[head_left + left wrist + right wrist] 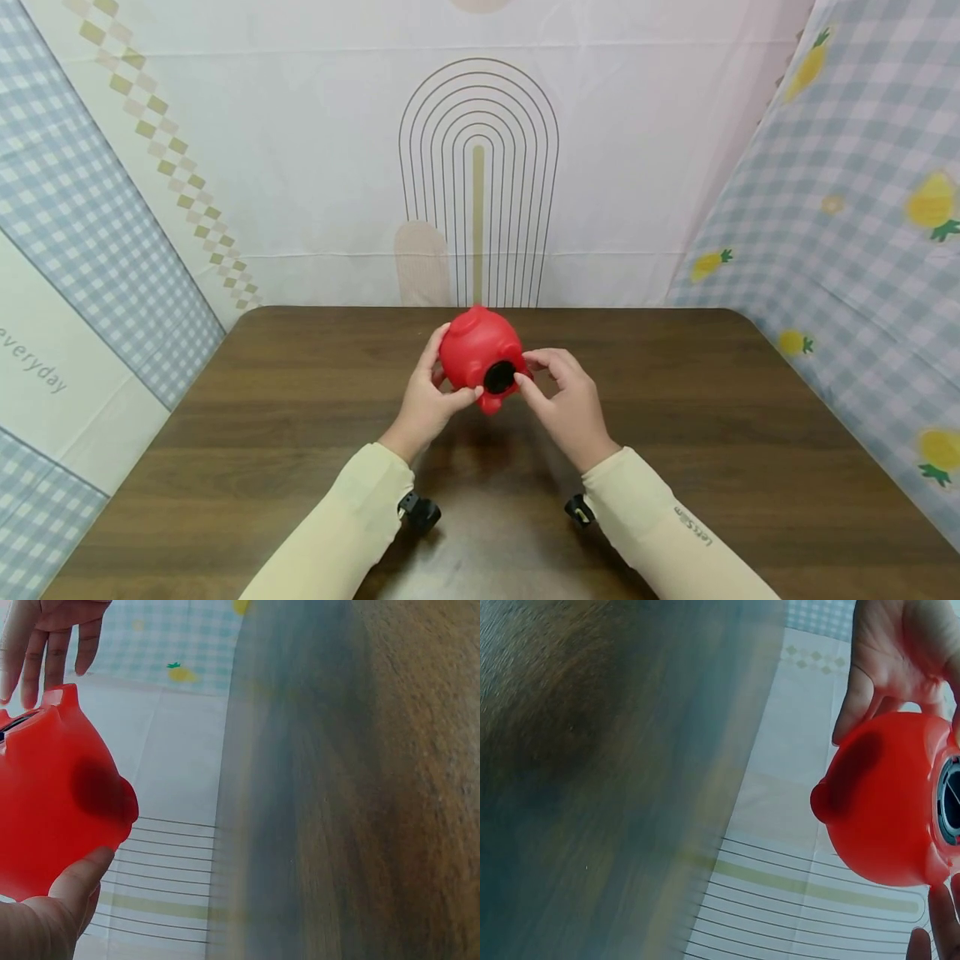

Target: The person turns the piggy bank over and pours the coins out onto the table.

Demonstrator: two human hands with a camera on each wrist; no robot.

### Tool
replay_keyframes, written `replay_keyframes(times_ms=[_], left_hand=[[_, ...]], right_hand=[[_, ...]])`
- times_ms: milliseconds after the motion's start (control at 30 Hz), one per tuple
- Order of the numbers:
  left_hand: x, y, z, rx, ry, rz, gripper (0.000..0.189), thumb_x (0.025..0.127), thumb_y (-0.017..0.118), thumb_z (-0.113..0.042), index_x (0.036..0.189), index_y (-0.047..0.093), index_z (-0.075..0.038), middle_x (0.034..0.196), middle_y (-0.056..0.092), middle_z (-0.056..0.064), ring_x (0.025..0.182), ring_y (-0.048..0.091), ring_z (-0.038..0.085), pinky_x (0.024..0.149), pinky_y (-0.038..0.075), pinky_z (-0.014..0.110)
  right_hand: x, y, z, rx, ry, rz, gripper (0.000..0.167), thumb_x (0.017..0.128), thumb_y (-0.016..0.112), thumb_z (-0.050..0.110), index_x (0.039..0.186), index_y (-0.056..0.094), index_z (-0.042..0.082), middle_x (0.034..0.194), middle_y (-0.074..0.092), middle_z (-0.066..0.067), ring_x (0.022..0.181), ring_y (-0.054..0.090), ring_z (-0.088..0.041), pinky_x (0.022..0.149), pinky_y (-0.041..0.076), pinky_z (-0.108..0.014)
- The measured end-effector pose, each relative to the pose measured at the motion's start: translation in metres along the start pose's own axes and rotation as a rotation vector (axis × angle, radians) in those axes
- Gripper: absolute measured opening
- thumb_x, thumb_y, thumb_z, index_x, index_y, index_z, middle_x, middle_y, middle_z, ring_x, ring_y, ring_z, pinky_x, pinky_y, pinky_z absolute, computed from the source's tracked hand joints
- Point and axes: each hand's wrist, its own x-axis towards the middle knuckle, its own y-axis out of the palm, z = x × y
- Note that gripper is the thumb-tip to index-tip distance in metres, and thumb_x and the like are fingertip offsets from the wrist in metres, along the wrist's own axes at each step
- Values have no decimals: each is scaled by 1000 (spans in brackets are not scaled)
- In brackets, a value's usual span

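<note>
A round, glossy red piggy bank (468, 346) with stubby feet is held up over the table between both hands. Its underside, with a round black plug (499, 377), faces the person. The left hand (427, 400) grips it from the left, thumb on the lower front and fingers round the far side. At its right side, the thumb and forefinger of the right hand (570, 400) pinch the edge by a foot, beside the plug. In the right wrist view the dark plug (951, 799) shows a ridged ring; the other right fingers extend past the body.
Below lies a dark brown wooden table (300, 433). A white patterned cloth (315, 167) hangs behind it, with checked cloth (825, 250) along the right side. Both wrists wear small black cameras (422, 514) under pale sleeves (352, 508).
</note>
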Motion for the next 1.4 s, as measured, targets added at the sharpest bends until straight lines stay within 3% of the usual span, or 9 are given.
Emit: replay_keyframes(times_ms=[133,333,667,1400], left_hand=[[0,1,0,6,3,-10,87,76,74,-3,146,33,-35,141,41,3,124,44,29,88,53,43],[0,3,-2,10,-2,-26,87,77,74,-3,147,32,-32,141,40,5,124,44,31,87,54,43],[0,4,1,17,-8,-53,87,78,73,-5,149,30,-29,143,39,6,125,43,31,89,53,44],[0,19,1,15,45,-141,88,76,75,-5,148,31,-29,144,37,4,125,42,31,86,54,45]], right_hand=[[0,2,0,-49,-91,-10,29,79,78,6,106,69,7,105,65,-4,96,61,-19,83,56,-36],[2,3,-1,-81,-192,-45,26,77,79,3,101,70,6,99,66,-5,94,60,-17,88,50,-21],[4,8,0,-210,-329,-59,22,74,82,6,94,72,4,93,65,-8,88,61,-21,73,56,-36],[6,20,5,-380,-171,-84,16,78,80,12,90,71,4,91,61,-9,81,58,-22,65,54,-36]])
